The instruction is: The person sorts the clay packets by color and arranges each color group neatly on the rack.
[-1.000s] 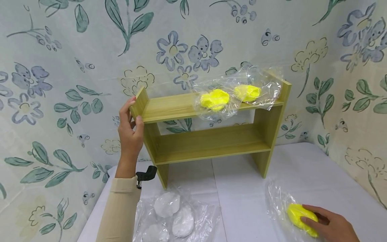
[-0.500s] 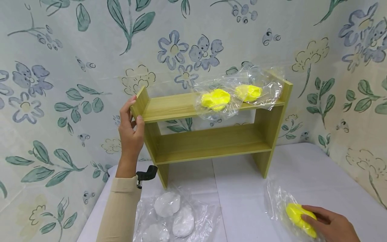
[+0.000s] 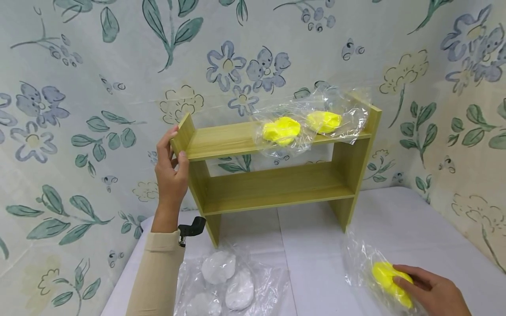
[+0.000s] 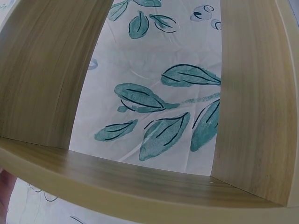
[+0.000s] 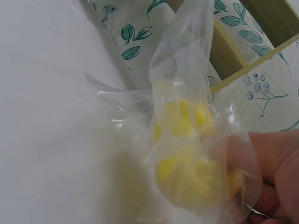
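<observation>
A wooden two-tier shelf stands on the table, its upper left side panel pinched between the thumb and fingers of my left hand. In the left wrist view the shelf's boards fill most of the picture. My right hand grips a yellow lump in a clear plastic bag, low at the right; the right wrist view shows the bagged yellow lump against the fingers. Two more bagged yellow lumps, one left and one right, lie on the top board.
On the white table, in front of the shelf's left side, lie three white lumps in clear plastic bags. Patterned cloth hangs behind and at the right. A black wrist device sits at the left sleeve.
My right hand has shifted the bagged yellow lump slightly up and left, and the lump has tilted a little. The left hand has stayed on the shelf.
</observation>
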Demonstrator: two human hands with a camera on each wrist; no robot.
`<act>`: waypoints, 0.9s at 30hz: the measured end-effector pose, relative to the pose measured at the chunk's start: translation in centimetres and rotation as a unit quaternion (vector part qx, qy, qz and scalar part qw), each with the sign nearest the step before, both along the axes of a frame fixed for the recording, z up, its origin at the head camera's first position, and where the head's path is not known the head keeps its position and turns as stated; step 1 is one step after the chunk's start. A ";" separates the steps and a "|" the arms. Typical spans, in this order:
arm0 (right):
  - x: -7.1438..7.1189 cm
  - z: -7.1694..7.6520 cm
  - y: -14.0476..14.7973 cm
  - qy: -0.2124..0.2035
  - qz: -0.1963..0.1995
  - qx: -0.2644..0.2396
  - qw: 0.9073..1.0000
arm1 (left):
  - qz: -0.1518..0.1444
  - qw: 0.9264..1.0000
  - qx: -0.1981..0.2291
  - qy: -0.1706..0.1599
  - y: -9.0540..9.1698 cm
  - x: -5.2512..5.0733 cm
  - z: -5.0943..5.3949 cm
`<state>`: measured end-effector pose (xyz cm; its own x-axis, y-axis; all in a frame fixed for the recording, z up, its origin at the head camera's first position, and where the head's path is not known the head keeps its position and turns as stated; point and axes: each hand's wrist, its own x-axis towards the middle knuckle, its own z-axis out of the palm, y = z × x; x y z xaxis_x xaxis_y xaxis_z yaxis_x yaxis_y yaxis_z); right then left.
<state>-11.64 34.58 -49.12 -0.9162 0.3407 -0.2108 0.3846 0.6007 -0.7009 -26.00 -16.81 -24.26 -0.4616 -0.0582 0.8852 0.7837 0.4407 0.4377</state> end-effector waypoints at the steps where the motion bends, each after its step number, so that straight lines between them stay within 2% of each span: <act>1: 0.0 0.1 0.0 0.003 -0.003 -0.002 1.000 | 0.000 1.000 0.000 0.001 0.0 0.0 0.0; 11: 0.1 0.8 -0.3 0.020 -0.011 -0.003 1.000 | -0.005 1.000 -0.001 -0.001 -0.2 0.1 0.0; 27: 0.8 2.9 -1.8 0.044 0.014 0.003 0.999 | -0.002 1.000 0.002 -0.005 -0.1 0.1 0.0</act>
<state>-10.86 32.75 -46.24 -0.9401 0.3159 -0.1280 0.3055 0.6145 -0.7274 -25.85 -16.91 -24.30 -0.4712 -0.0601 0.8800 0.7804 0.4364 0.4477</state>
